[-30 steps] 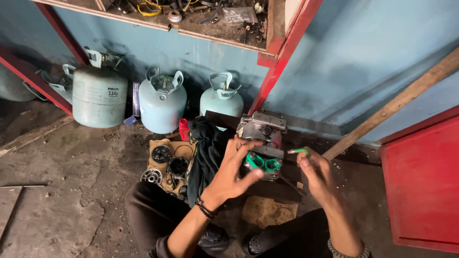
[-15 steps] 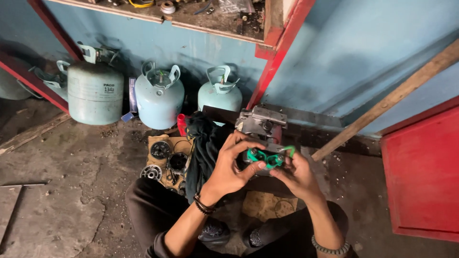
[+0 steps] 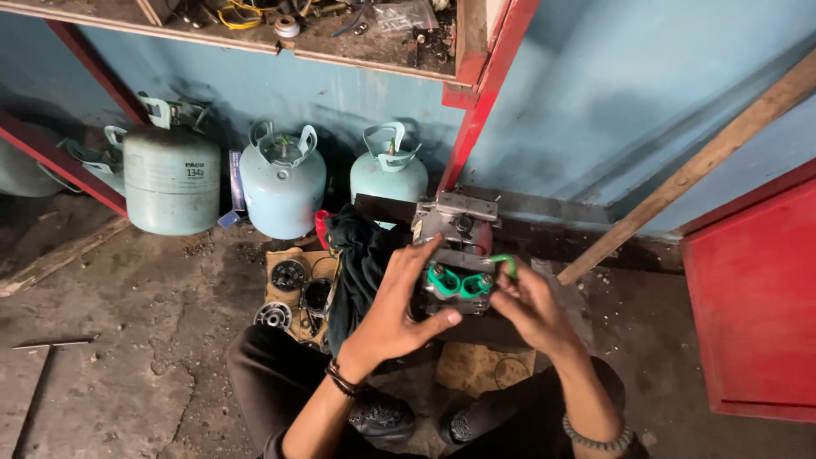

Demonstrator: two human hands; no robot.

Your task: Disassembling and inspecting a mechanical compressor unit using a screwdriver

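The left hand [image 3: 399, 310] steadies a grey metal compressor [image 3: 450, 255] on the floor while the right hand [image 3: 531, 310] pinches a green seal [image 3: 459, 282] at its ports (fitting step, apparently); aligning it needs care. Concrete floor [image 3: 110, 357], pale gas cylinders [image 3: 280, 183], blue wall [image 3: 612, 102].

Three pale blue-green metal gas cylinders stand along the blue wall: the first cylinder [image 3: 171, 180] farthest left, the second cylinder [image 3: 282, 185] beside it, the third cylinder [image 3: 388, 174] nearest the one grey metal compressor block [image 3: 455, 255]. Left of that block lie three round dark metal discs: one [image 3: 288, 274], another [image 3: 316, 297], a third [image 3: 273, 315]. On the block sit two green plastic ring seals [image 3: 459, 282]. Two bare hands meet at the block, the left hand [image 3: 399, 310] and the right hand [image 3: 527, 306]. One black cloth [image 3: 361, 259] lies left of it.
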